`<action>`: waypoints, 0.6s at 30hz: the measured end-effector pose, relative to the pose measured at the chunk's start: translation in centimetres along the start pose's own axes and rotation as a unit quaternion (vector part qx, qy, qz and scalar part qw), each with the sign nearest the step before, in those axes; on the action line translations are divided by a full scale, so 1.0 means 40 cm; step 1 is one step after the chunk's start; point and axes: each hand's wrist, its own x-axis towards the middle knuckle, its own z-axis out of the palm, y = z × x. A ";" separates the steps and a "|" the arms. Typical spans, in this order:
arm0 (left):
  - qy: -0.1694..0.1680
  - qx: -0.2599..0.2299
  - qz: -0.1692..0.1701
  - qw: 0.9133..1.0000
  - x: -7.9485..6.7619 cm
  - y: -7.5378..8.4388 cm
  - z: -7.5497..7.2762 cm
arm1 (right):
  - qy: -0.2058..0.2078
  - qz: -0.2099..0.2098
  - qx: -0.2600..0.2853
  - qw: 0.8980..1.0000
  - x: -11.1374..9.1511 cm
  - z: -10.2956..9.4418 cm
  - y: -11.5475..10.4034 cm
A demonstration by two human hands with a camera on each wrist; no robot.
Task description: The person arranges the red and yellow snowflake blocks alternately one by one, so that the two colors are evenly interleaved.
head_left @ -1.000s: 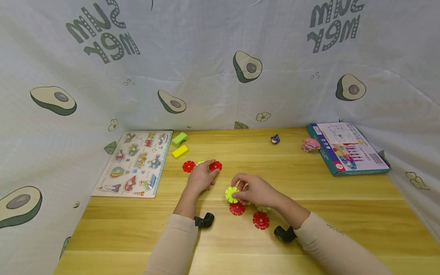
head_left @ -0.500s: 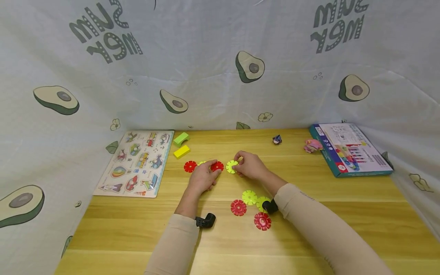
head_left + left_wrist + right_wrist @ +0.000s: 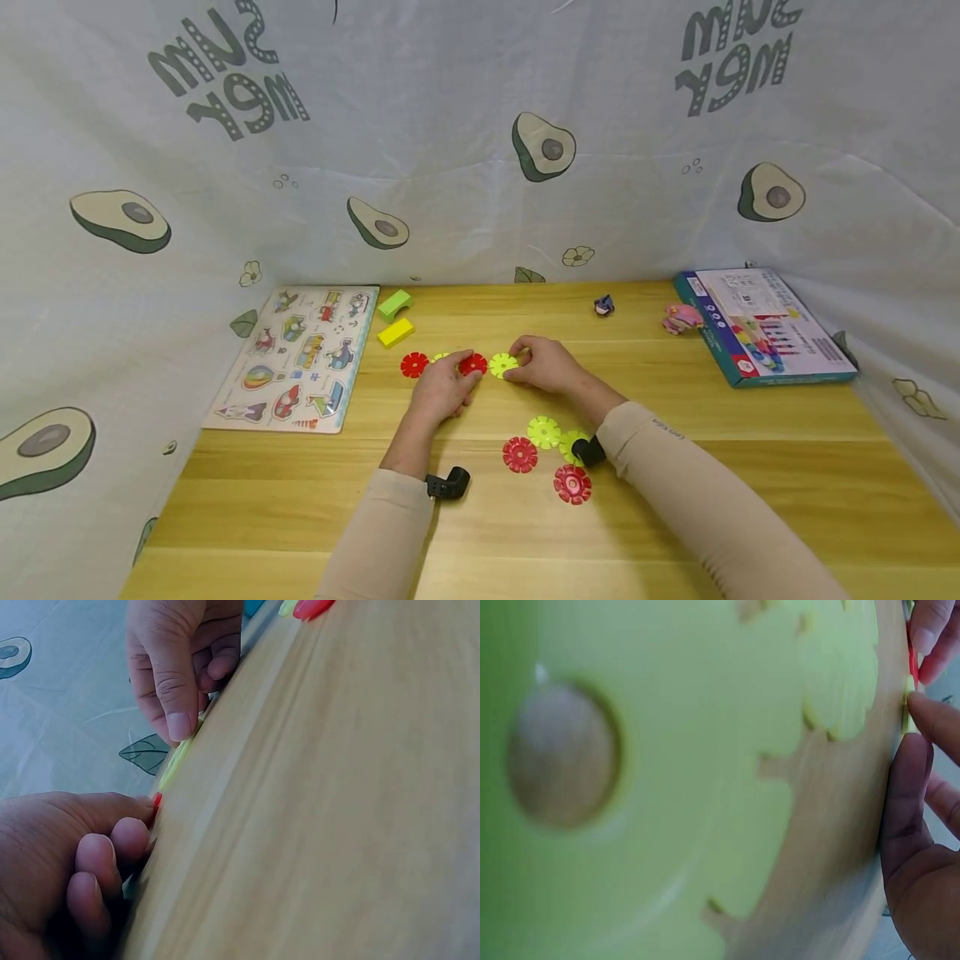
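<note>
My left hand holds a red interlocking disc by its edge, between thumb and forefinger, low on the table. Just to its right, my right hand pinches a yellow-green interlocking disc whose left rim comes right up to the red one. A second red disc lies at the row's left end; a yellow-green disc beside it is partly covered by my left hand. In the right wrist view, thumb and forefinger are on the flat yellow-green disc.
Nearer me lie two red discs and two yellow-green discs, one partly behind the right wrist camera. A picture puzzle board, green block and yellow block stand left; small figures and a box right.
My right hand has carried the yellow-green disc from above the near discs up beside the red one, then slightly closer to it. My left hand stays on the red disc.
</note>
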 end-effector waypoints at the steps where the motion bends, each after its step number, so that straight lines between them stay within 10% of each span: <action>1: 0.000 0.000 0.002 1.000 0.000 0.000 0.000 | 0.002 -0.001 -0.001 1.000 -0.001 0.001 0.000; 18: -0.027 0.017 0.066 0.997 -0.018 0.033 0.028 | -0.052 -0.059 0.022 0.997 -0.138 -0.022 0.027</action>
